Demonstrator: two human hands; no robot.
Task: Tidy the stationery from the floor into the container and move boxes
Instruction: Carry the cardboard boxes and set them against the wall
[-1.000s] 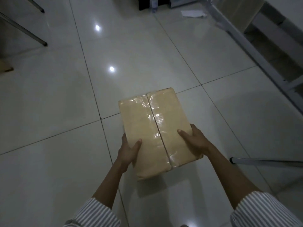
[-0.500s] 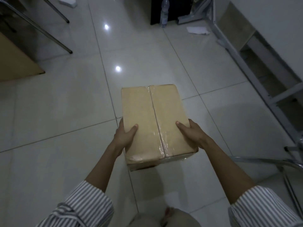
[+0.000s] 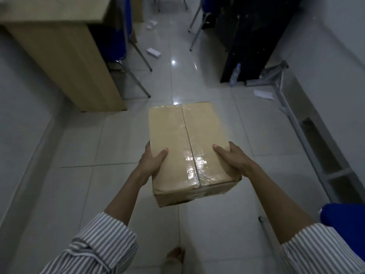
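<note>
A sealed brown cardboard box, taped along its middle seam, is held in the air above the tiled floor in the centre of the head view. My left hand grips its near left side with the thumb on top. My right hand grips the near right side the same way. Small white items lie on the floor far ahead: a flat white box and a scrap of paper.
A wooden desk stands at the left, with blue chairs behind it. A black cabinet and a water bottle are ahead right. A white metal-framed shelf runs along the right. Another blue chair seat is close by, right.
The view has tilted up and the box has risen with both hands still on it. The desk, chairs and black cabinet have come into sight ahead.
</note>
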